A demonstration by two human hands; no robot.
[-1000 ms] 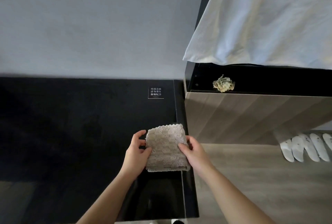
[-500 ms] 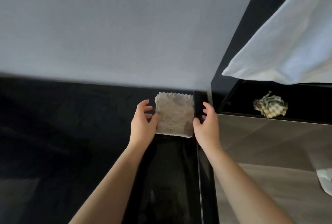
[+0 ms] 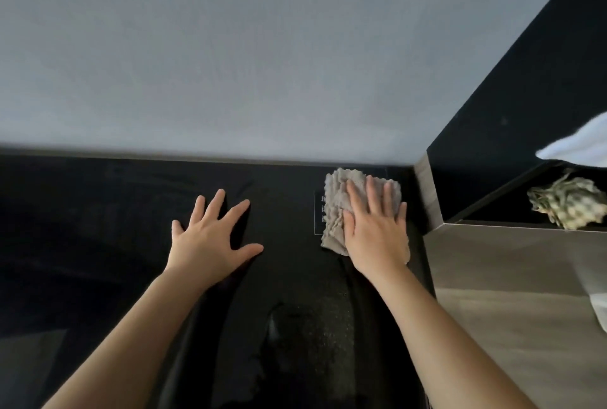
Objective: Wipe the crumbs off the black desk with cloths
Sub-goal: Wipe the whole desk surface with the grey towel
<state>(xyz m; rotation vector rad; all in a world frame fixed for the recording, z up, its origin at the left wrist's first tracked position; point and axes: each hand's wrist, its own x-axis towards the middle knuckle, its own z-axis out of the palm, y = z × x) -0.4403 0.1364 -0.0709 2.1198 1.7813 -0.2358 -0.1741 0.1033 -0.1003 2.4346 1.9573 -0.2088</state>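
A: Where does the cloth sit?

B: The beige, wavy-edged cloth (image 3: 336,198) lies bunched at the far right corner of the glossy black tabletop (image 3: 98,244), close under the grey wall (image 3: 262,47). The right hand (image 3: 374,231) presses it flat, fingers straight and spread. The left hand (image 3: 210,238) rests well apart to the left, palm down on bare tabletop, fingers splayed, holding nothing.

A: What could go wrong?

B: The cloth is rumpled on its left side, so a sweep may ride over crumbs instead of gathering them. It also overlaps a small sign with white lettering (image 3: 318,211); if that is loose, dragging could shove it along. A push to the right would drive crumbs into the seam against the wood-grain cabinet (image 3: 509,261).

A: Are crumbs visible?

B: A faint speckled patch (image 3: 312,326) shows between the forearms. Whether it is crumbs or glare, I cannot tell.

A: Anything else about?

B: A crumpled yellow-green checked rag (image 3: 568,205) sits in the cabinet's black recess, with a white sheet (image 3: 578,146) hanging above. The cabinet wall hems in the right hand, so I judge leftward the freer stroke.
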